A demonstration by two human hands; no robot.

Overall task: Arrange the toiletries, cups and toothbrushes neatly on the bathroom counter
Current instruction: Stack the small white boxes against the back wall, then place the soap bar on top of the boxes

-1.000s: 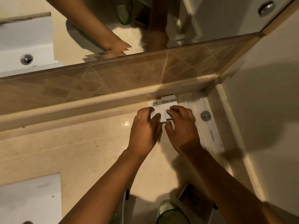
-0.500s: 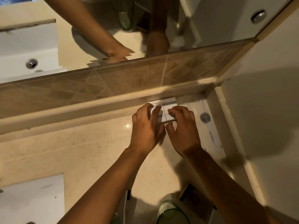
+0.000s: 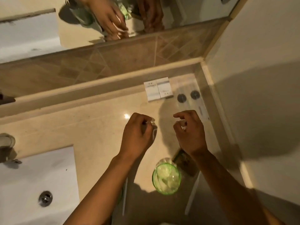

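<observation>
Two small white toiletry boxes lie side by side against the back ledge of the beige counter. To their right, two long pale toothbrush packs with round grey seals lie along the side wall. A green glass cup stands near the front, between my forearms. My left hand hovers over the counter in front of the boxes, fingers curled in, with nothing seen in it. My right hand hovers beside it, fingers loosely apart and holding nothing. Both hands are well apart from the boxes.
A dark flat object lies just behind the cup, partly under my right wrist. A white sink with a drain fills the front left, its tap behind it. A mirror and tiled splashback run along the back; a wall closes the right.
Both hands have let go of the white boxes and pulled back toward me. The boxes stay against the back ledge. The view has shifted and now shows the green cup fully.
</observation>
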